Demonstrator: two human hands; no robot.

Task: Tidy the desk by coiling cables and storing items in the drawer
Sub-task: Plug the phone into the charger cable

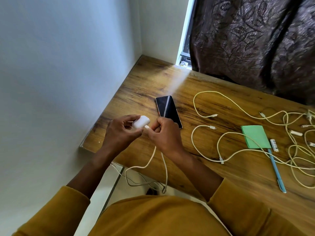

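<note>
Head view: at 9 o'clock on the brown wood-grain desk (213, 167), the left hand (119, 133) curls its fingers around a small white rounded charging case (140, 122), while the right hand (163, 133) pinches the white plug (147, 127) of a thin white cable (154, 151) trailing off the 6 o'clock edge. A black phone (167, 110) lies just beyond; tangled cream cables (255, 149) sprawl toward 3 o'clock. Judged risk: a skewed pull could strain the plug, or slip the smooth case from its grasp.

White cables (238, 147) sprawled uncoiled across desk (146, 82)
</note>
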